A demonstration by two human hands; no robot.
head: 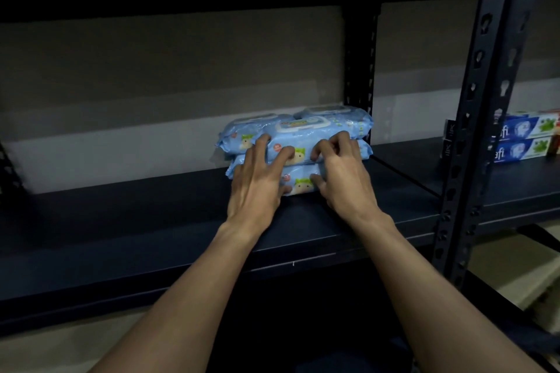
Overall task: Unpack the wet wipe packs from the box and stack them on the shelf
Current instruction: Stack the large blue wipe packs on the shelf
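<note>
Fingers (286,151) touch top wet wipe pack (306,137); long axis left-right, lid up.

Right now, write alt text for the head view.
The left hand and right hand press against stacked blue wet wipe packs on a dark metal shelf. Toothpaste boxes sit in the next bay, to the right.

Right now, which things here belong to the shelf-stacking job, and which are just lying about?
Part of the job: wet wipe packs, stacked two high on the shelf; left hand and right hand, both touching the front packs.
Just lying about: toothpaste boxes in the next bay, beyond the upright post.
</note>
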